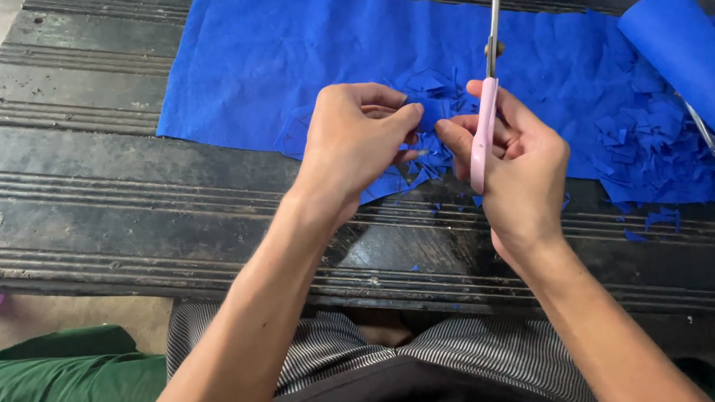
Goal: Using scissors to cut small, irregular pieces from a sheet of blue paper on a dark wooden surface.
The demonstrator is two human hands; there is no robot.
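My left hand [352, 137] pinches a small piece of blue fabric [433, 110] between thumb and fingers. My right hand [521, 171] grips pink-handled scissors [484, 126], whose blades point straight away from me over the cloth. The two hands meet above a little heap of blue cuttings [422, 175]. Beneath them a large blue sheet [267, 55] lies spread across a dark wooden bench [97, 184].
A roll of blue fabric [683, 54] lies at the top right, with a pile of blue scraps [652, 148] below it. A thin metal tool [705, 130] pokes out beside that roll. Striped cloth covers my lap, and green cloth [66, 365] lies at bottom left.
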